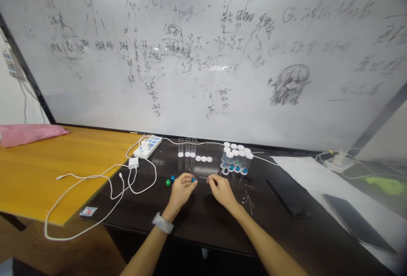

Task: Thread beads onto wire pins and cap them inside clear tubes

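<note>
My left hand [182, 189] is closed, pinching a small shiny blue ball [193, 179] between thumb and fingertips. Across a short gap, my right hand [220, 189] is closed on a thin metal pin [202, 177] that points left toward the ball. A thin dark strand with a reddish spot [189, 169] rises just above the left fingers; what it is I cannot make out. Left of that hand, a green ball [168, 182] and another blue ball [172, 178] lie on the dark table [143, 212]. Several loose pins [248, 202] lie beyond my right wrist.
Clear tubes [187, 145] stand on white caps at the back, beside loose white caps [204, 159]. Capped tubes with blue contents [237, 159] cluster at right. A power strip [148, 146] and white cables [110, 178] lie left. Black phone-like slabs [288, 197] lie right.
</note>
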{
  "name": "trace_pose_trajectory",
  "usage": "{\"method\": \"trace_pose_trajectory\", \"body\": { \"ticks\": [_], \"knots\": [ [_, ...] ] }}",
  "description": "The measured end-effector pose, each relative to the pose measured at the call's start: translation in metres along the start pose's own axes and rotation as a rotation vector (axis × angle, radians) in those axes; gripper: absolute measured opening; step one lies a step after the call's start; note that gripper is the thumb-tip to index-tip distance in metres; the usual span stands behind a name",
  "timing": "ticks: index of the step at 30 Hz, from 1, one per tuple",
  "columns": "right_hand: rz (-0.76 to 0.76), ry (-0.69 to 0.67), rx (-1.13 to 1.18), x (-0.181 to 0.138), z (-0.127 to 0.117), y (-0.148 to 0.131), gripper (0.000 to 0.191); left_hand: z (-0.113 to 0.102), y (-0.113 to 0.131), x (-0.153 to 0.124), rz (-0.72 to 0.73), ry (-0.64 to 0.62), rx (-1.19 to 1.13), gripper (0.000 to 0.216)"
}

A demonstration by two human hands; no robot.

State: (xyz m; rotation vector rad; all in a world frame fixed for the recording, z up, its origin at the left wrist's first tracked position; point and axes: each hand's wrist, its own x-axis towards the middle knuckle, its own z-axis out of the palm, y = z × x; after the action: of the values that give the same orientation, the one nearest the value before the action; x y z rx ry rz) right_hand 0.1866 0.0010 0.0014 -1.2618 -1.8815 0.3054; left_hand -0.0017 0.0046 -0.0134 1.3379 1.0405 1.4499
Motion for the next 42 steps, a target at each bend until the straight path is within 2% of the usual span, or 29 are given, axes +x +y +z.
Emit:
{"method": "trace_pose_trajectory", "body": {
  "ticks": [3,6,9,12,16,19,21,28,35,37,38,40,42],
  "knots": [
    [0.130,-0.076,-0.167,0.003,-0.005,0.009,0.040,0.001,0.002,0.000,0.017,0.019,-0.015,0.030],
    [0.248,-0.157,-0.366,0.002,-0.006,0.013,0.039,0.003,0.003,-0.001,-0.025,-0.008,-0.094,0.032],
    [0.296,-0.215,-0.534,0.000,-0.006,0.014,0.035,0.003,0.006,-0.003,-0.104,-0.050,-0.171,0.036],
    [0.310,-0.239,-0.619,0.001,-0.010,0.016,0.035,0.001,0.009,-0.004,-0.139,-0.063,-0.150,0.037],
    [0.418,-0.112,-0.647,0.007,-0.029,0.026,0.036,-0.001,0.011,-0.003,-0.123,-0.075,-0.180,0.036],
    [0.506,0.039,-0.673,0.009,-0.044,0.041,0.028,-0.002,0.012,-0.003,-0.155,-0.097,-0.234,0.038],
    [0.515,0.090,-0.689,0.009,-0.049,0.053,0.025,-0.002,0.012,-0.004,-0.187,-0.115,-0.264,0.039],
    [0.482,0.069,-0.662,0.010,-0.045,0.086,0.023,-0.002,0.013,-0.005,-0.219,-0.160,-0.325,0.039],
    [0.471,0.066,-0.593,0.008,-0.051,0.094,0.018,-0.003,0.016,-0.005,-0.296,-0.163,-0.428,0.043],
    [0.418,0.083,-0.479,0.009,-0.048,0.090,0.017,-0.003,0.017,-0.005,-0.309,-0.162,-0.460,0.042],
    [0.381,0.091,-0.345,0.010,-0.044,0.086,0.018,-0.003,0.017,-0.005,-0.316,-0.159,-0.474,0.041],
    [0.295,0.084,0.061,0.013,-0.033,0.074,0.026,-0.003,0.017,-0.006,-0.326,-0.154,-0.495,0.041],
    [0.214,0.021,0.460,0.013,-0.020,0.059,0.040,-0.003,0.017,-0.006,-0.323,-0.151,-0.503,0.040]
  ]
}}
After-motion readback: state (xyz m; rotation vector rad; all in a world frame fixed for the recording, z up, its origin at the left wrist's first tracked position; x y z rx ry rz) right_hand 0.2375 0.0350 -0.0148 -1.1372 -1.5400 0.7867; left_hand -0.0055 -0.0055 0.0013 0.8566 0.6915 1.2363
